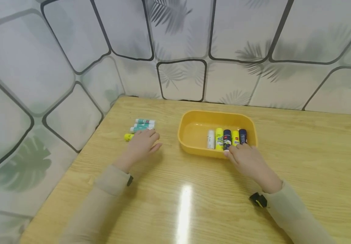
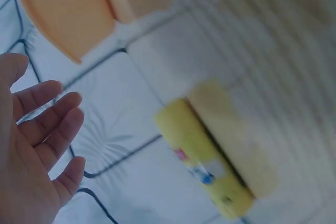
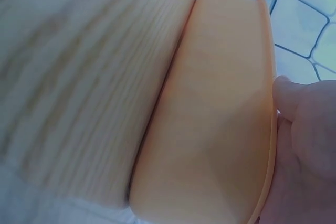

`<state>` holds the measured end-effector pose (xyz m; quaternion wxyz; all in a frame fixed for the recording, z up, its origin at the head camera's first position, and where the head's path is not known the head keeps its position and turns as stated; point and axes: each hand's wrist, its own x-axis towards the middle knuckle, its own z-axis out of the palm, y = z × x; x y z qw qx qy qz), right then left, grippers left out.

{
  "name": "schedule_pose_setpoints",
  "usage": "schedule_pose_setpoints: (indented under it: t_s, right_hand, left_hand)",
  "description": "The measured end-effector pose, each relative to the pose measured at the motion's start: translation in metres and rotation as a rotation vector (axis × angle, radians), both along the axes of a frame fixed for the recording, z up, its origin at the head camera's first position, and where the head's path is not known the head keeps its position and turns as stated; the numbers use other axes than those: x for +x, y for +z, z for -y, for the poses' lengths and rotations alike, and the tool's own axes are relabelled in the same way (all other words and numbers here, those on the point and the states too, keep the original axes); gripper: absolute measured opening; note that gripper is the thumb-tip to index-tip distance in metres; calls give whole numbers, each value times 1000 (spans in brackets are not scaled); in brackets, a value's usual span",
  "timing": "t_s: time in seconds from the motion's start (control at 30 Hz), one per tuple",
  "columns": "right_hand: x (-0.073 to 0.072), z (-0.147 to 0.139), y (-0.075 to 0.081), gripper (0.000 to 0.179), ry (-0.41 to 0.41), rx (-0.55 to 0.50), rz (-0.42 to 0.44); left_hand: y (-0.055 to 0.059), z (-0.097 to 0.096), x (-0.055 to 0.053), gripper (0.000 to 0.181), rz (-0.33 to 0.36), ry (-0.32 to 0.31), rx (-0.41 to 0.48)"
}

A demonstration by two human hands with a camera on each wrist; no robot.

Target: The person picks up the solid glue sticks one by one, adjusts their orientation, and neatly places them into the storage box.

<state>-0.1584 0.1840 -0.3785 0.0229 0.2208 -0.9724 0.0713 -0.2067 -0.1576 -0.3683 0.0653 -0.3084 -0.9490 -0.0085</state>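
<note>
My left hand (image 1: 140, 145) is above the left part of the table, its fingers relaxed and nothing in them. A yellow glue stick (image 2: 205, 161) lies close by, partly behind that hand in the head view. Just beyond it are several teal-and-white glue sticks (image 1: 145, 121) lying side by side. My right hand (image 1: 247, 159) holds the front rim of a yellow-orange plastic tray (image 1: 193, 149) near its right corner, thumb at the rim and fingers reaching inside, their tips hidden. In the tray a white glue stick (image 1: 210, 139), yellow ones (image 1: 219, 137) and navy ones (image 1: 227, 139) stand in a row.
The wooden table (image 1: 163, 189) runs back to a patterned wall (image 1: 181, 81), with another wall panel (image 1: 20, 101) along its left edge. Dark straps with small devices (image 1: 258, 200) sit at the sleeve cuffs.
</note>
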Motion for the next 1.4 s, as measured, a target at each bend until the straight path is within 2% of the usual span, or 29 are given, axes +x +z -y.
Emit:
schedule_pose_setpoints:
  t_s: [0.27, 0.5, 0.6, 0.77, 0.93, 1.2, 1.4]
  right_hand:
    - [2, -2, -1, 31, -3, -13, -8]
    - [1, -2, -1, 29, 4, -21, -3]
    - [1, -2, -1, 28, 6, -18, -9]
    - [0, -2, -1, 27, 5, -18, -8]
    - [0, -3, -2, 29, 8, -17, -15]
    - [0, -3, -2, 28, 16, -15, -29]
    - [2, -3, -2, 25, 31, -14, -34]
  left_hand:
    - [-13, 38, -9, 18, 1, 54, 38]
    - [-14, 52, -12, 18, 49, 132, 29]
    - [-13, 54, -14, 18, 54, 127, 6]
    - [-10, 55, -18, 17, 59, 87, -29]
    - [-8, 56, -21, 17, 57, 57, -32]
    - [-9, 54, -26, 17, 101, 72, -49]
    - [-12, 52, -31, 15, 114, 60, -65]
